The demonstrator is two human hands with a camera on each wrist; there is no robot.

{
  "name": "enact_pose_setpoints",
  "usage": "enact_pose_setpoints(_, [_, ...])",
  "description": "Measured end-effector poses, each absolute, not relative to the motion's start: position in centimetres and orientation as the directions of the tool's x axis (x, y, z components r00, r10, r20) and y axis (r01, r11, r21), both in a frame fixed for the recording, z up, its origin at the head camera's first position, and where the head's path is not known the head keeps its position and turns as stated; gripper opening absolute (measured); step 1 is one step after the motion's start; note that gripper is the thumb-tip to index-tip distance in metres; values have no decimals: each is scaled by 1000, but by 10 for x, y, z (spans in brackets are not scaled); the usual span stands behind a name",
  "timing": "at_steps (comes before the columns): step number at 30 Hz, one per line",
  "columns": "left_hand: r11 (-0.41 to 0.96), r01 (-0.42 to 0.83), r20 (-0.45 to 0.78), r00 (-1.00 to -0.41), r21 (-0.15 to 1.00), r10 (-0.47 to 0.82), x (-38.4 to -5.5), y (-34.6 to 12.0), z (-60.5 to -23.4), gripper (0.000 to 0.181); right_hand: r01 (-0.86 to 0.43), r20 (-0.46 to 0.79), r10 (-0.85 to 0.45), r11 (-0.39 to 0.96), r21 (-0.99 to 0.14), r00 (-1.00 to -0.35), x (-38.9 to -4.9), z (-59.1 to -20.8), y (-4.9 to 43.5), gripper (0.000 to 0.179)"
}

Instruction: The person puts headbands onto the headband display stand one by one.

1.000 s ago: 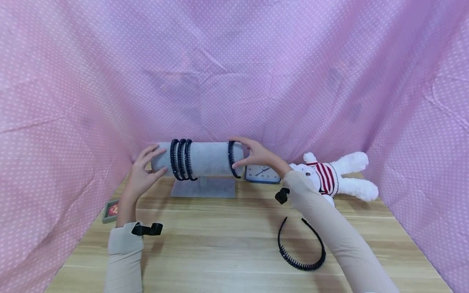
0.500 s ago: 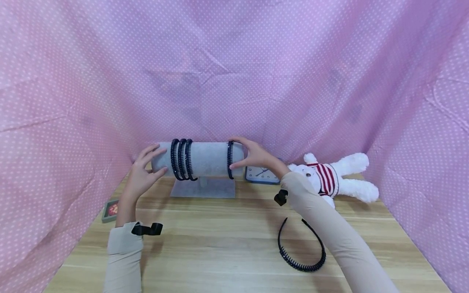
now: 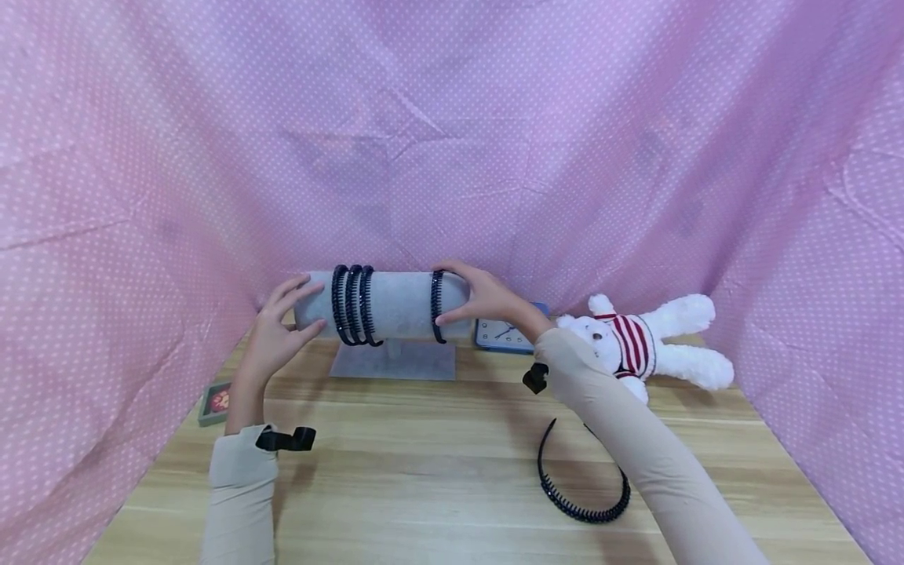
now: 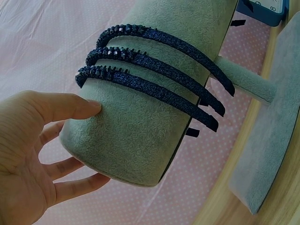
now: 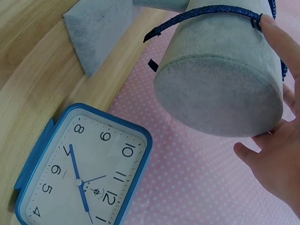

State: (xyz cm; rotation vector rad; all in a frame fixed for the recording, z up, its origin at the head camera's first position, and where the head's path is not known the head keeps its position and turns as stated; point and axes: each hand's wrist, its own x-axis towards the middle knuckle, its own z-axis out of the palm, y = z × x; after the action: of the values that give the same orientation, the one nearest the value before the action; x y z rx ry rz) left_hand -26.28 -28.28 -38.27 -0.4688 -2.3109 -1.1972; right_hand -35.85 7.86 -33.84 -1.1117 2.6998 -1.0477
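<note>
A grey velvet headband stand (image 3: 399, 294), a horizontal roll on a post and flat base, stands at the back of the table. My left hand (image 3: 271, 337) holds the roll's left end, thumb in front and fingers around the far side in the left wrist view. Just right of that thumb, three dark blue toothed headbands (image 4: 159, 89) sit side by side on the roll. Near the other end, my right hand (image 3: 487, 298) holds another such headband (image 3: 436, 306) over the roll, its thumb on the band (image 5: 211, 9) in the right wrist view.
A loose headband (image 3: 586, 515) lies on the wooden table (image 3: 424, 471), partly behind the right sleeve. Behind the right wrist stands a blue-framed clock (image 5: 84, 178). A white plush toy (image 3: 636, 345) lies at the right; a small green frame (image 3: 214, 404) is at the left.
My right hand has slid its headband a little to the left along the roll, and the band now hangs straighter. The left hand keeps its hold on the other end.
</note>
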Motion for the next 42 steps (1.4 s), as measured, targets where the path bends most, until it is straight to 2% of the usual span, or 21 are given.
enact_pose_setpoints(16, [538,517,573,-816,666,75,-264,-284,-383,53,-667,221,-660,562,-490,-718,-354,-333,60,92])
enact_pose_setpoints(32, [542,515,570,-818,665,78,-262,-284,-384,52,-669,184,-655,643,-374,-733,-352,-328,41,92])
enact_pose_setpoints(42, [544,518,576,-814,660,77,-260,-282,-384,52,-654,167,-646,657,-375,-745,-345,-324,31,87])
